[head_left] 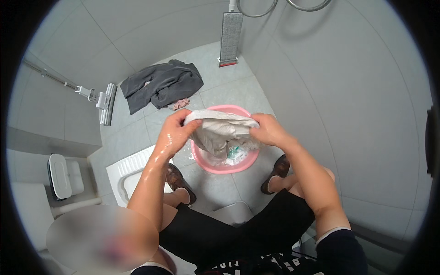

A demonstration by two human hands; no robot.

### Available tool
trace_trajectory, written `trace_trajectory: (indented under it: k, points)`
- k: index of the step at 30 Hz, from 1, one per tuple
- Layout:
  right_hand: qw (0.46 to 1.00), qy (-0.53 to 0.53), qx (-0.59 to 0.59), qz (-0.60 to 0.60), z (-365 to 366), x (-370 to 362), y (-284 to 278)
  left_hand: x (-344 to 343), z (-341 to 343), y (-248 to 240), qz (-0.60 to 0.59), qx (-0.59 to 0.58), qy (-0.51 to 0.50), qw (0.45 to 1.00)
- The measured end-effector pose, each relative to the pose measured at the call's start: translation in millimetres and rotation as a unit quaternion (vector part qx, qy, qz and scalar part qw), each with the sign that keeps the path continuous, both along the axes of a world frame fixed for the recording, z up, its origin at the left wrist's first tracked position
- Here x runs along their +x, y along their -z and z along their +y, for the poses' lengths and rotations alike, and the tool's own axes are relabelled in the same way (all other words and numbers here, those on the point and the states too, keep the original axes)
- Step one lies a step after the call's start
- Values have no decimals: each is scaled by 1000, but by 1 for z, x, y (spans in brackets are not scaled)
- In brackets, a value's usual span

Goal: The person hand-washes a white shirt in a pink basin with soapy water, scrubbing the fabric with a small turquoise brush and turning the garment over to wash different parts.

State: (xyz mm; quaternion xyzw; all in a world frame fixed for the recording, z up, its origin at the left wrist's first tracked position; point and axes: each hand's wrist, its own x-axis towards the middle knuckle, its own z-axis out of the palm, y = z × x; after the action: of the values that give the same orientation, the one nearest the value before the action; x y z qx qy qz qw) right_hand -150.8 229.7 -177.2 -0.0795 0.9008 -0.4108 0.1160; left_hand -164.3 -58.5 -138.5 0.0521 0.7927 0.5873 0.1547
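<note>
A wet whitish garment with a ribbed band along its upper edge is stretched between my two hands. My left hand pinches one end of the band, its skin wet and shiny. The other end is gripped by my right hand. Beneath, the garment hangs down into a pink basin on the floor between my feet. Suds and a green-and-white item show in the basin; what kind of item it is I cannot make out. The garment hides the basin's far part.
Beyond the basin lies a dark grey garment with a small pinkish cloth beside it. A flat mop leans at the far wall, a sponge mop at the left. Nearer left are a squat toilet and a white lidded bin.
</note>
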Motion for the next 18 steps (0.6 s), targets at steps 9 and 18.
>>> trace_trajectory:
  k: [9, 18]
  points:
    - [953, 120, -235, -151, 25, -15, 12, -7, -30, 5, 37, 55, 19, 998]
    - [932, 71, -353, -44, -69, 33, 18, 2, 60, 77, -192, 381, -211, 879]
